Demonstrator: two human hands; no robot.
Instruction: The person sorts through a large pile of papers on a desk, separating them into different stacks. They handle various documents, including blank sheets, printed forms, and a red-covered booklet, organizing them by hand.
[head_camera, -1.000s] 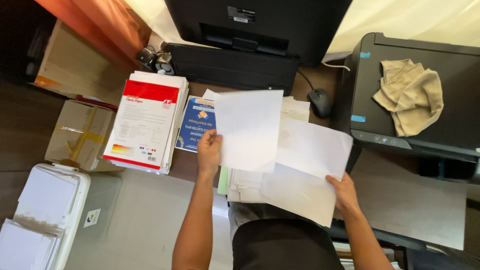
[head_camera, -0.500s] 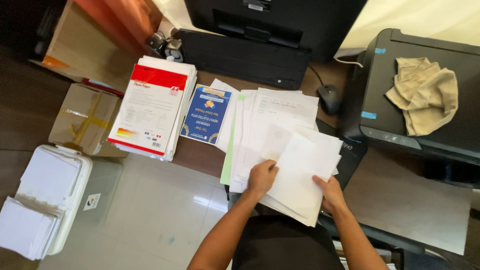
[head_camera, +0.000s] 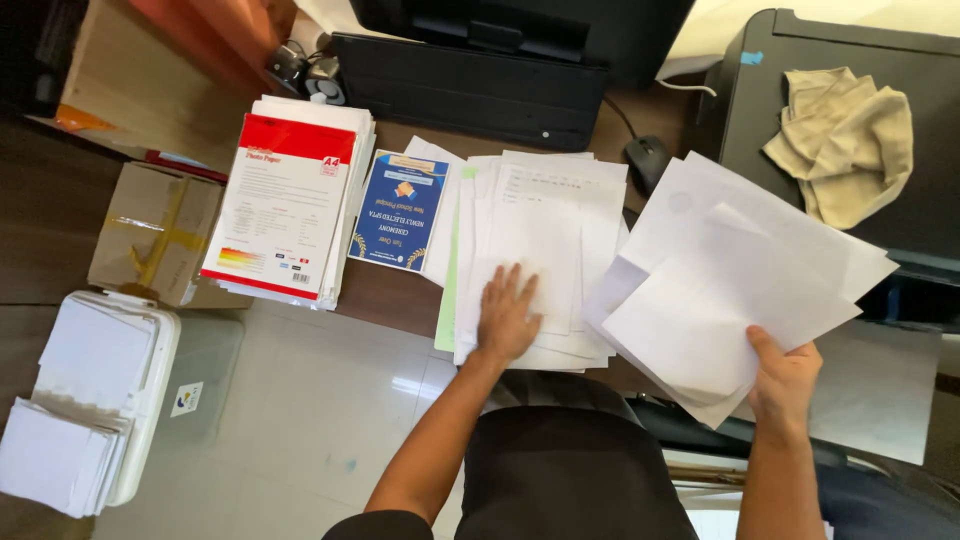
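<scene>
On the table (head_camera: 385, 290), the spread pile of sheets (head_camera: 540, 250) is pressed flat by the left hand (head_camera: 505, 318); a fanned sheaf (head_camera: 720, 290) is pinched by the right hand (head_camera: 785, 378), loosely enough that sheets could slide out.

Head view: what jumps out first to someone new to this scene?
The fan of white sheets held up at the right by the right hand, and the left hand pressed flat on the paper stack on the desk's middle. Next, the red-and-white paper ream at the left beside a blue booklet, and a crumpled beige cloth on the black printer at top right.
</scene>
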